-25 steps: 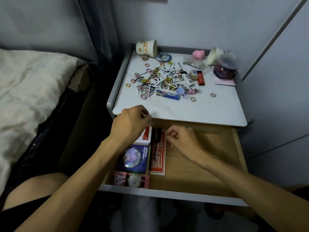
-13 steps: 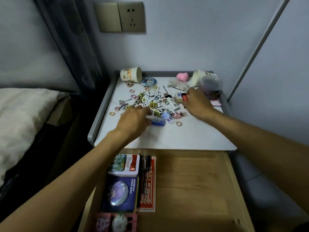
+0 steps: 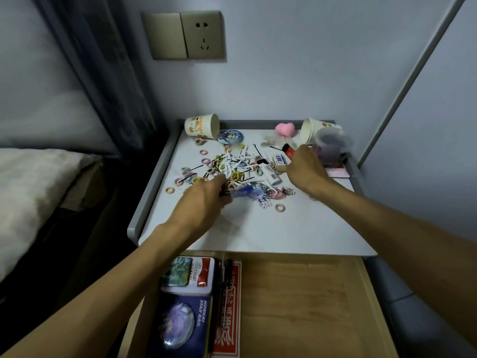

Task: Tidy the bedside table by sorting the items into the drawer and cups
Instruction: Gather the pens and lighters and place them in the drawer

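Observation:
The white bedside table is strewn with small hair ties, black hairpins and stickers. My left hand pinches the metal end of a blue lighter lying at the near edge of the pile. My right hand is curled over the near end of a red lighter; its fingertips are hidden. A white lighter lies between the hands. Two paper cups, one at back left and one at back right, lie on their sides. The wooden drawer below is pulled out.
A lidded plastic jar and a pink heart sit at the back right, a round badge by the left cup. The drawer's left side holds a tin, a blue box, pens and a red pack. A bed lies left.
Both hands left the drawer and reached onto the table. Since half a second ago the left stays on the blue lighter and the right stays at the red lighter.

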Tool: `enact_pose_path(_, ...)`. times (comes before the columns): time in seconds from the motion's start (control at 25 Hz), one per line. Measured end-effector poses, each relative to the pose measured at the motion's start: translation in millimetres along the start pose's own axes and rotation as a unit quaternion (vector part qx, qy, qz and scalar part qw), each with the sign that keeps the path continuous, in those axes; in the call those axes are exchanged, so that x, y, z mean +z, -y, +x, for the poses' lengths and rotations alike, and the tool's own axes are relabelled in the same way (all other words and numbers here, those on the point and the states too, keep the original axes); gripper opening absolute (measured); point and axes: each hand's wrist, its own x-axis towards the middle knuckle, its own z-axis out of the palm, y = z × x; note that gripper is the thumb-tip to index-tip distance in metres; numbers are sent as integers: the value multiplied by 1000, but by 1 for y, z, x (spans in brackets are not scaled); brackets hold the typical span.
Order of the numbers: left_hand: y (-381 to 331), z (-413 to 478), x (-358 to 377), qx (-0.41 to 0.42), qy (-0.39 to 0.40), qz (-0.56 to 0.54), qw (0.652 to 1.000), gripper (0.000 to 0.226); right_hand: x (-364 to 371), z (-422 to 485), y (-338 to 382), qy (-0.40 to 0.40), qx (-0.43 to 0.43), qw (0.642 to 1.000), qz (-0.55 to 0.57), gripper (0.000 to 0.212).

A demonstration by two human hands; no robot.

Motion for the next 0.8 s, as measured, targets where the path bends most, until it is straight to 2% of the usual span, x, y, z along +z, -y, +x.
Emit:
enact_pose_path(0.08, -12, -14, -17, -35, -35, -95, 994, 13, 3, -6, 10, 0, -24, 999, 22, 30)
enact_pose_path(0.16, -24, -28, -31, -82, -65, -200, 974, 8, 10, -10, 20, 39, -41, 998, -9, 29)
enact_pose_path(0.2, -28, -35, -37, -114, -72, -274, 952, 3, 14, -11, 24, 51, -38, 998, -30, 28)
enact_pose_path(0.28, -29, -44, -41, -164, -81, -411, 893, 8, 15, -12, 29, 51, -21, 997, -60, 23)
enact_pose_path(0.36, -25, -49, -40, -191, -82, -481, 852, 9, 16, -10, 31, 47, -14, 995, -92, 15)
enact_pose_path(0.48, -25, -51, -36, -197, -74, -498, 841, 13, 16, -6, 35, 45, -20, 989, -140, 15)
enact_pose_path(0.64, -34, -52, -38, -203, -74, -462, 860, 21, 2, -11, 42, 23, -15, 991, -128, 29)
enact_pose_path(0.72, -35, -52, -35, -228, -73, -456, 857, 31, -12, -29, 47, 19, -36, 997, -58, 31)
enact_pose_path(0.8, -37, -57, -33, -247, -46, -510, 823, 33, -24, -64, 52, 74, -66, 989, 107, 27)
